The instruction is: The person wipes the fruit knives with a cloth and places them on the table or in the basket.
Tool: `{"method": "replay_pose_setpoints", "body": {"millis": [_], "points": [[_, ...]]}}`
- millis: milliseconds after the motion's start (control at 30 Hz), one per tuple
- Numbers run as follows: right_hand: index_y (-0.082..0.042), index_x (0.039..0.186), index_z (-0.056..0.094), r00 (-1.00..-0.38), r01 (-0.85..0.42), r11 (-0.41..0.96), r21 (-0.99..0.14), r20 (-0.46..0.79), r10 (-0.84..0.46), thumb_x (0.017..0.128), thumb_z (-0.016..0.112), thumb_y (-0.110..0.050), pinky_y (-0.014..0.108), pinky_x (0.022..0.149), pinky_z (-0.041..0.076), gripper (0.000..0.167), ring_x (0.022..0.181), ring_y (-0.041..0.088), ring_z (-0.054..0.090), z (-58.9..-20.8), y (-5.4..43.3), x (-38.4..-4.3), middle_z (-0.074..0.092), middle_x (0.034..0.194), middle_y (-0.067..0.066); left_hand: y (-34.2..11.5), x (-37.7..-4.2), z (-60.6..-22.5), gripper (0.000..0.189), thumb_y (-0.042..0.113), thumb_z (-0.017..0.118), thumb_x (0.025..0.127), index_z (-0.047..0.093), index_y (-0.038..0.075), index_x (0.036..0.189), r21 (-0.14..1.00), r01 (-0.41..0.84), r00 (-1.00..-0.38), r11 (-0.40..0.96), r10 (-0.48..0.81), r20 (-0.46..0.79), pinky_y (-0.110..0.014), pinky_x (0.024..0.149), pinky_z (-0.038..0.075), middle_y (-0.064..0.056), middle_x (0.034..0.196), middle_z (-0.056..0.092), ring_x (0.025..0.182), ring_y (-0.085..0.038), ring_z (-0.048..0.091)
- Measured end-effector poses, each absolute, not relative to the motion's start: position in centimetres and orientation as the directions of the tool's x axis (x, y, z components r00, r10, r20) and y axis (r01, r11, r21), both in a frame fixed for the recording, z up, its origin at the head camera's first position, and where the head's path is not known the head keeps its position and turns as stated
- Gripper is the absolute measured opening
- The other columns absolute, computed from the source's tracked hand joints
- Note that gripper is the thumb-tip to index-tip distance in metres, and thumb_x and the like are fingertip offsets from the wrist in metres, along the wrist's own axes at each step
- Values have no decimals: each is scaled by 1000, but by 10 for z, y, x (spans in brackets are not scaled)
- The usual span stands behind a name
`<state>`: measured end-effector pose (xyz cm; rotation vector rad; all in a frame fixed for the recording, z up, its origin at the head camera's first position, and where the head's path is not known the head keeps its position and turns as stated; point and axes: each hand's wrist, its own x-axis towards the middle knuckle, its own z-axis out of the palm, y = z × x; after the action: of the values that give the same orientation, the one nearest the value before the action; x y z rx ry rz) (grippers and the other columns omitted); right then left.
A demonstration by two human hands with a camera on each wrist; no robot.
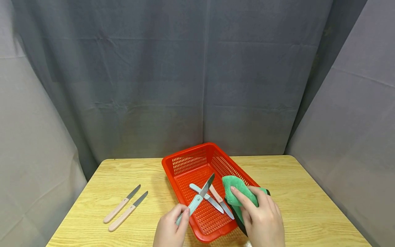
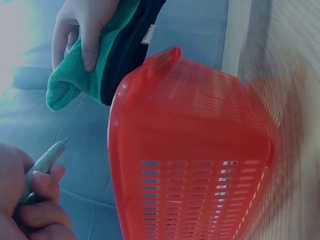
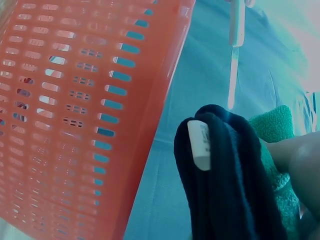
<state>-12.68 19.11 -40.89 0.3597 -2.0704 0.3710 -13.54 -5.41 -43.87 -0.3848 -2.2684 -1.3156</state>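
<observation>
My left hand (image 1: 171,226) grips a knife (image 1: 194,204) by its pale green handle, the blade slanting up and away over the red basket (image 1: 213,145). In my right hand (image 1: 262,218) is a folded green cloth (image 1: 239,190) with a dark edge, held over the basket's right side. Cloth and blade are apart. Inside the basket lie a knife with a pale blue handle (image 1: 195,187) and one with a pink handle (image 1: 215,193), partly crossing. In the left wrist view, the knife handle (image 2: 47,157) sits within curled fingers, and the cloth (image 2: 75,75) hangs beyond.
Two knives with pale pink handles, one farther left (image 1: 115,211) and one beside it (image 1: 123,218), lie side by side left of the basket on the wooden table (image 1: 308,206). Grey curtains (image 1: 154,85) hang behind the table and along both sides.
</observation>
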Motion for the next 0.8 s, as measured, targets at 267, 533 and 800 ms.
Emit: {"method": "replay_pose_setpoints", "body": {"millis": [267,533,800], "points": [[-34,126,74,-502,-453,888,-74,845,-186,90,69,-10,50,65,53,43,86,33,66,-408,189,-126,67,113,13,-54,-134,-437,18,12,70,95,65,24,83,765,425,-872,484,-6,489,-17,50,34,18,63,48,52,5,37],[-35,127,73,-507,-507,861,-40,822,-260,111,31,-40,49,66,55,45,95,28,66,-406,187,-126,68,111,12,-52,-134,-437,20,11,71,94,65,25,81,769,431,-871,472,-6,491,-18,53,37,18,64,53,55,5,41],[-39,129,71,-517,-571,821,-16,784,-344,110,29,-46,48,70,56,46,94,28,66,-408,182,-125,69,115,11,-52,-134,-437,21,10,71,93,65,26,81,756,461,-856,465,9,517,-18,54,39,19,65,54,57,6,42]]}}
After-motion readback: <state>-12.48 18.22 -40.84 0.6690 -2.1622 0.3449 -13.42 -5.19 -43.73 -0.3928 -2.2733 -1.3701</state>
